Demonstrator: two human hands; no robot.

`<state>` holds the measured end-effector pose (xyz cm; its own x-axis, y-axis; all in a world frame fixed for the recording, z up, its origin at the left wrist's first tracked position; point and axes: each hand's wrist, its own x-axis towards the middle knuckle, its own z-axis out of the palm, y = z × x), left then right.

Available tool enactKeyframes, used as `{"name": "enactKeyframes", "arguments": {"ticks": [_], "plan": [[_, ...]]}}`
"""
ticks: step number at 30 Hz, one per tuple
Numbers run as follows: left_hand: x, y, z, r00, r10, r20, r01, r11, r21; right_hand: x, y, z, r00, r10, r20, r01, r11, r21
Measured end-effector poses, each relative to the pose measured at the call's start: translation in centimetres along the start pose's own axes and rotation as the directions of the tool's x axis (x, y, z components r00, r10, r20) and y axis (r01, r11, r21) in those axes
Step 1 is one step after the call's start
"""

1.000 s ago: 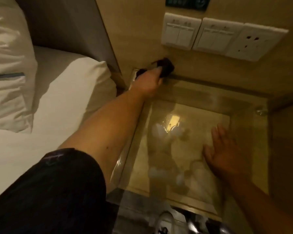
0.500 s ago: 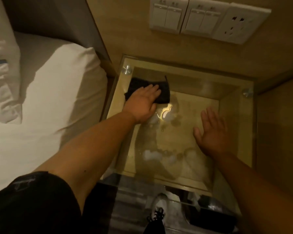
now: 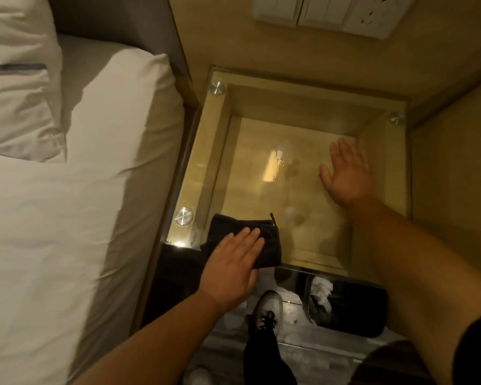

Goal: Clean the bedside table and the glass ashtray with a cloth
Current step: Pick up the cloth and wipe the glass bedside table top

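Observation:
The bedside table (image 3: 208, 140) has a glass top over a light wooden frame, with round metal studs at its corners. A dark cloth (image 3: 228, 226) lies flat on the glass at the near left corner. My left hand (image 3: 231, 270) presses flat on the cloth with fingers together and extended. My right hand (image 3: 345, 173) rests palm down on the glass at the right side, fingers spread, holding nothing. No ashtray is in view.
A bed with white sheet (image 3: 53, 218) and pillows (image 3: 14, 79) adjoins the table's left side. Wall switches and a socket (image 3: 325, 12) sit above the table. A dark bin (image 3: 350, 307) with white paper stands on the floor beside my shoe (image 3: 267, 309).
My left hand has dragged the cloth from the far left corner by the wall down the left side to the near left corner. My right hand stayed flat on the glass.

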<state>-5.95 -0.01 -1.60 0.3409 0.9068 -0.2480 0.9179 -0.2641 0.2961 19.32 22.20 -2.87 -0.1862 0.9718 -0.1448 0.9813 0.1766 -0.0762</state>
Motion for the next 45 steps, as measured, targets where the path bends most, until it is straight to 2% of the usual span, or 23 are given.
{"name": "enactKeyframes", "arguments": {"ticks": [3, 5, 7, 8, 9, 10, 12, 13, 14, 15, 16, 17, 18, 20, 21, 22, 23, 25, 26, 28, 30, 35, 45], "plan": [[-1.1, 1.0, 0.1, 0.998, -0.058, -0.011, 0.057, 0.996, -0.073, 0.0, 0.0, -0.1, 1.000, 0.007, 0.004, -0.007, 1.000, 0.021], [-1.0, 2.0, -0.7, 0.990, -0.134, -0.037, 0.124, 0.970, -0.210, 0.0, 0.2, -0.3, 1.000, 0.008, 0.001, -0.008, 1.000, 0.013], [-1.2, 2.8, -1.6, 0.968, -0.252, -0.018, 0.223, 0.888, -0.403, 0.0, 0.1, -0.5, 1.000, -0.001, -0.002, 0.001, 1.000, 0.016], [-1.4, 3.2, -2.2, 0.944, -0.330, 0.018, 0.291, 0.805, -0.517, 0.0, 0.0, -0.6, 1.000, -0.001, 0.000, 0.001, 1.000, 0.024], [-1.6, 3.5, -3.2, 0.902, -0.421, 0.093, 0.379, 0.671, -0.637, 0.0, 0.0, -0.6, 1.000, 0.002, 0.005, -0.002, 1.000, 0.030], [-1.5, 3.8, -4.3, 0.836, -0.502, 0.223, 0.477, 0.462, -0.748, 0.0, 0.1, -0.6, 1.000, 0.008, 0.012, -0.008, 1.000, 0.030], [-0.5, 4.1, -6.0, 0.649, -0.538, 0.539, 0.574, -0.119, -0.810, 0.2, 0.4, -0.6, 0.999, 0.012, 0.034, -0.012, 1.000, 0.019], [0.3, 4.0, -7.0, 0.599, -0.483, 0.639, 0.528, -0.362, -0.768, 0.2, 0.5, -0.6, 0.999, 0.012, 0.041, -0.012, 1.000, 0.013], [1.4, 3.7, -8.1, 0.593, -0.444, 0.672, 0.451, -0.509, -0.734, 0.2, 0.6, -0.5, 0.999, 0.014, 0.044, -0.015, 1.000, 0.014], [2.9, 3.2, -9.2, 0.592, -0.444, 0.672, 0.386, -0.576, -0.720, 0.3, 0.6, -0.5, 0.999, 0.020, 0.044, -0.021, 1.000, 0.021], [5.0, 2.5, -10.3, 0.579, -0.481, 0.658, 0.356, -0.577, -0.735, 0.4, 0.6, -0.5, 0.999, 0.028, 0.045, -0.029, 0.999, 0.032], [7.3, 1.4, -11.3, 0.566, -0.552, 0.613, 0.355, -0.508, -0.785, 0.4, 0.5, -0.4, 0.998, 0.033, 0.050, -0.035, 0.999, 0.042], [10.1, 0.2, -12.3, 0.579, -0.638, 0.508, 0.358, -0.361, -0.861, 0.5, 0.5, -0.3, 0.998, 0.036, 0.056, -0.039, 0.998, 0.047], [16.6, -1.9, -14.6, 0.704, -0.700, 0.124, 0.294, 0.129, -0.947, 0.7, 0.5, -0.1, 0.997, 0.036, 0.061, -0.038, 0.998, 0.040], [20.0, -2.8, -15.4, 0.761, -0.646, -0.059, 0.241, 0.365, -0.899, 0.7, 0.6, -0.1, 0.998, 0.028, 0.052, -0.030, 0.999, 0.035], [23.4, -3.6, -16.3, 0.800, -0.572, -0.181, 0.187, 0.524, -0.831, 0.7, 0.7, 0.0, 0.999, 0.016, 0.037, -0.017, 0.999, 0.035], [26.8, -4.3, -16.9, 0.835, -0.492, -0.245, 0.150, 0.633, -0.759, 0.7, 0.7, 0.0, 1.000, 0.004, 0.025, -0.005, 0.999, 0.034], [32.9, -5.5, -16.3, 0.919, -0.285, -0.272, 0.105, 0.842, -0.529, 0.6, 0.9, 0.2, 1.000, -0.004, 0.020, 0.003, 1.000, 0.025], [35.2, -5.9, -15.2, 0.965, -0.168, -0.201, 0.083, 0.924, -0.374, 0.6, 0.9, 0.4, 1.000, 0.000, 0.017, -0.001, 1.000, 0.028], [37.6, -6.0, -12.6, 0.998, -0.031, -0.061, 0.027, 0.997, -0.067, 0.6, 0.9, 0.8, 1.000, 0.012, -0.020, -0.011, 0.999, 0.042], [37.7, -5.9, -10.9, 0.994, 0.020, -0.103, -0.011, 0.996, 0.087, 0.5, 0.9, 1.0, 0.998, -0.001, -0.064, 0.004, 0.999, 0.053], [33.0, -4.4, -9.8, 0.992, 0.105, -0.076, -0.100, 0.993, 0.068, 0.3, 0.7, 0.7, 0.997, -0.016, -0.073, 0.023, 0.996, 0.091], [9.4, 3.0, -1.9, 0.985, 0.166, 0.040, -0.168, 0.984, 0.058, -0.3, 0.7, -0.1, 0.998, -0.019, -0.059, 0.028, 0.985, 0.170]]}}
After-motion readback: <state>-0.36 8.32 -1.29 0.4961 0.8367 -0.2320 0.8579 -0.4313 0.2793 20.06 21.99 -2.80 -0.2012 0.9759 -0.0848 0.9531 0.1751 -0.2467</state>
